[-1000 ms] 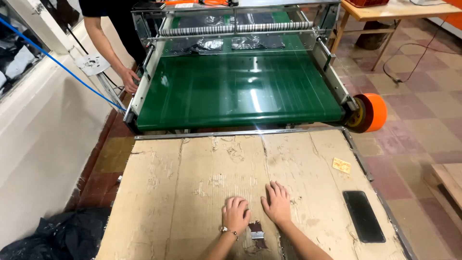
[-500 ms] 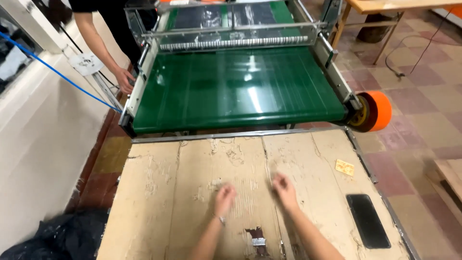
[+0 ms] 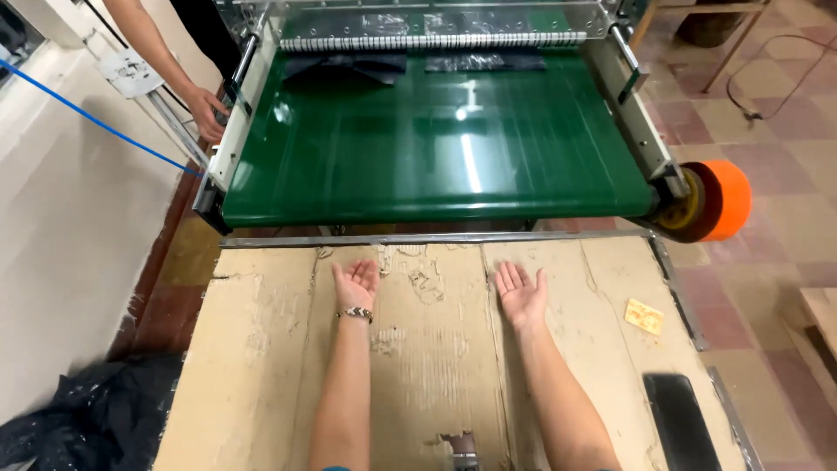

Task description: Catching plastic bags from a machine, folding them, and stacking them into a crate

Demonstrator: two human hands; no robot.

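Cardboard tabletop [image 3: 261, 366] lies bare around both open, palm-up hands, left hand [image 3: 357, 283] and right hand [image 3: 520, 292], near its far edge.

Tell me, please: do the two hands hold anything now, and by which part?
Nothing is held. The left hand and the right hand lie open, palms up, on the cardboard, near the green belt.

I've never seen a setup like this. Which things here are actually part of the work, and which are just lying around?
In the work:
left hand and right hand, palms up, empty, on the cardboard-topped table
green conveyor belt
dark plastic bags on the belt's far end

Lying about:
black phone
small yellow card
orange roll
black bag on the floor
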